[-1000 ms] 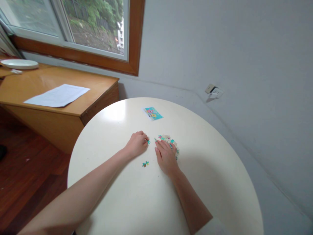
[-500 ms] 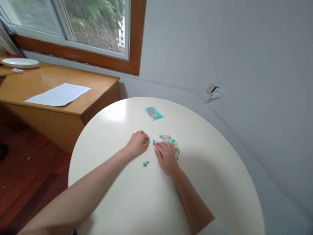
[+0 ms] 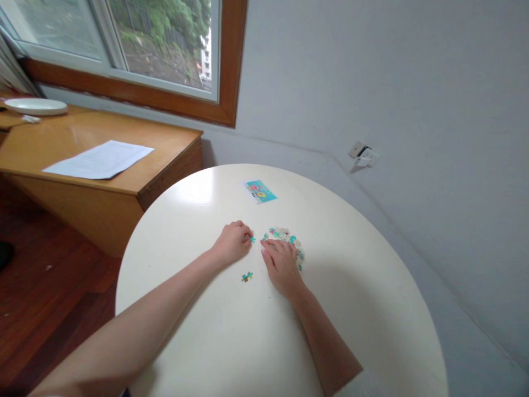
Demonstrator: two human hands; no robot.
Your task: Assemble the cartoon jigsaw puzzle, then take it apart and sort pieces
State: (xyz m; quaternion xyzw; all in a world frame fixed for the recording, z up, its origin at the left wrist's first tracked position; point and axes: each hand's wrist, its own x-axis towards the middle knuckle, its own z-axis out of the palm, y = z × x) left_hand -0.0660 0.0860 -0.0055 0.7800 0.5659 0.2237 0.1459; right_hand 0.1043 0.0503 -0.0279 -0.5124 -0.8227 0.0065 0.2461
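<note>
My left hand [image 3: 235, 241] rests on the white round table [image 3: 198, 342] with its fingers closed on a small teal puzzle piece [image 3: 252, 240] at the fingertips. My right hand [image 3: 283, 266] lies palm down with its fingers stretched out, over the near left side of a pile of puzzle pieces [image 3: 283, 232]. Some of the pile is hidden under it. Nearer to me, between the two forearms, a few joined puzzle pieces [image 3: 247, 277] in teal, yellow and brown lie flat. Beyond the hands is a colourful picture card [image 3: 260, 191] with cartoon figures.
A wooden desk [image 3: 165, 132] stands at the left with a sheet of paper [image 3: 99, 160] and a white plate [image 3: 35, 106] on it. The wall [image 3: 372, 71] with a socket and plug [image 3: 363, 155] is beyond the table at the right.
A loose teal piece by my right index fingertip has shifted right, to the edge of the pile. My left hand has stayed in place.
</note>
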